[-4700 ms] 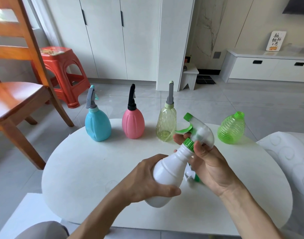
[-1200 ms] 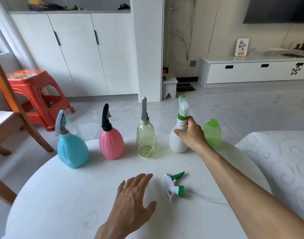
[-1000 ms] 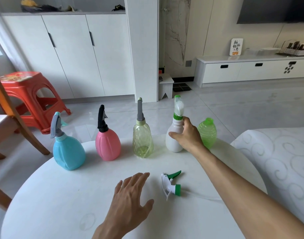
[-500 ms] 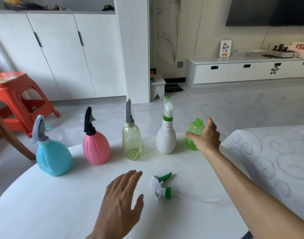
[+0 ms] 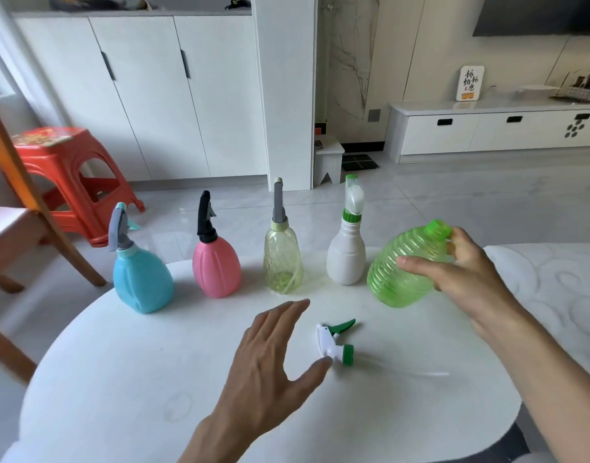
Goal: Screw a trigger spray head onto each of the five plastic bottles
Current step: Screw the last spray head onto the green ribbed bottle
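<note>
Green bottle [image 5: 404, 272] tilted — right hand [image 5: 460, 272] fingers [image 5: 417, 264] around it.

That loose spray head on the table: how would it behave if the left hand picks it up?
The spray head probably feels light, being small plastic. Its thin clear tube would likely trail and flex. The left hand is open beside it.

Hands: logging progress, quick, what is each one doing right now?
Left hand: open, fingers spread, thumb by the loose spray head.
Right hand: holding the green bottle, tilted.
</note>
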Motion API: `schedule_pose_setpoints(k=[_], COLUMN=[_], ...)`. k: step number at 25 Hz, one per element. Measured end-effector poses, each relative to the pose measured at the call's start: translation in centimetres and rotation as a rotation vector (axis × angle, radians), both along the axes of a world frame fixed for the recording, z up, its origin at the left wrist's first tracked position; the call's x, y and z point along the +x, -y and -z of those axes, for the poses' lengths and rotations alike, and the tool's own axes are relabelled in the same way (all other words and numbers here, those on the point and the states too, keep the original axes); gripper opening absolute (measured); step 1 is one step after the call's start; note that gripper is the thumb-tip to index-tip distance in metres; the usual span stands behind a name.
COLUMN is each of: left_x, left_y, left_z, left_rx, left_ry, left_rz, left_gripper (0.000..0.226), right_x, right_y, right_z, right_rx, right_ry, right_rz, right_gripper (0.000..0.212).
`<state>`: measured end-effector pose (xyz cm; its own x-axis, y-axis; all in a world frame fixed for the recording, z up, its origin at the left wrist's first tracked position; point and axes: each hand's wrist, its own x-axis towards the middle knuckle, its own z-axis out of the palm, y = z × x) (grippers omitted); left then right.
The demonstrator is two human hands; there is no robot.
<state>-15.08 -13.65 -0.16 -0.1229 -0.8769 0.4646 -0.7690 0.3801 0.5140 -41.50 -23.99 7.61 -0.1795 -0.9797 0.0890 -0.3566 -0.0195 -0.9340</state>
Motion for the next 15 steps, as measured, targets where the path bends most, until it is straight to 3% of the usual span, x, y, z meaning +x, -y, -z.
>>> schedule_pose_setpoints(k=[2,4,7,9,10,13,15], left_x=[-0.2,-0.4,-0.1,0.4,0.7,1.8,2.3], left_y=[-0.6,-0.9,-0.8,-0.7,-0.6,0.0,0.4], left_z=[-0.5,-0.7,-0.6,-0.3,-0.3,0.0,0.1], left_rx=[0.131,0.179,0.208,0.203,0.193,0.169,0.169], left_ry=[-0.097,-0.171,-0.284,-0.246,-0.199,-0.08,-0.053], left_rz=[0.067,0.093,0.049,-0.012,-0.042,-0.125,-0.17], left_gripper=[0.097,0.109,0.098,0.088,0.088,0.096,0.097], right_x=[2.9,6.3,9.2,8.7,8.2,7.7,8.8], right_y=[-3.5,-5.8,-7.2,-7.0,-6.7,-5.8,-5.6], right_z=[-0.6,0.7,2.9,3.8,4.3,6.1,7.6], right_rx=[-0.006,0.052,0.226,0.315,0.295,-0.047,-0.042], right_ry=[0.107,0.13,0.23,0.248,0.133,-0.762,-1.057], right_rz=[-0.303,-0.525,-0.673,-0.724,-0.722,-0.443,-0.421], right_gripper=[0.056,0.052,0.051,0.056,0.059,0.063,0.049])
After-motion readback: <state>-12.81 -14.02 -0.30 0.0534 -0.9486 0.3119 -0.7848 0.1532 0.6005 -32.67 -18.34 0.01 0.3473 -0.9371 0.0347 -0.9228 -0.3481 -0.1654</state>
